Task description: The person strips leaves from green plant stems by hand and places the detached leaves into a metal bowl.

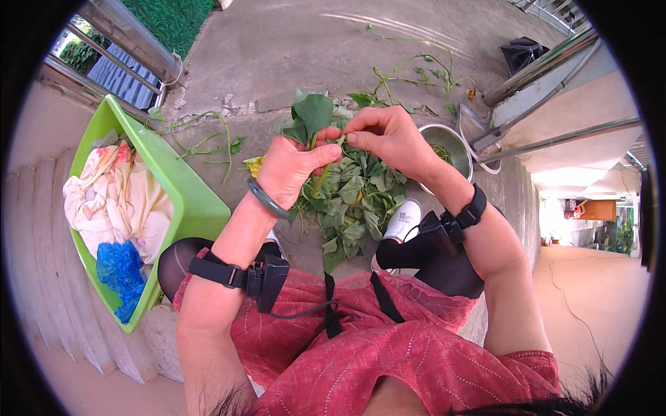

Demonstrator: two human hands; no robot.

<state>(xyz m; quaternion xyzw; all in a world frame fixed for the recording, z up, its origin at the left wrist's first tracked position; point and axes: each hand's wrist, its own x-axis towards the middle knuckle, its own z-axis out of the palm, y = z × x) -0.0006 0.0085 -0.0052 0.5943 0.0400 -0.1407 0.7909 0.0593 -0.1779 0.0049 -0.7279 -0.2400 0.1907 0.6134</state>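
My left hand (299, 164), with a dark bangle at its wrist, is closed around a green leaf stalk (321, 177) whose broad leaf (314, 113) stands up above the fingers. My right hand (387, 136) pinches the stalk's tip between thumb and forefinger, close to the left fingertips. Below both hands a heap of green leaves and stems (354, 200) lies on the concrete between my feet. A round metal bowl (464, 156) holding thin green pieces stands beside my right forearm, partly hidden by it.
At left a green plastic tub (182, 192) holds pale cloth (125, 192) and a blue plastic bag (120, 275). Loose vines (226, 130) trail on the ground at left, more vines (400, 78) ahead. Metal railings (541, 65) stand on both sides. Steps (67, 270) run down the left.
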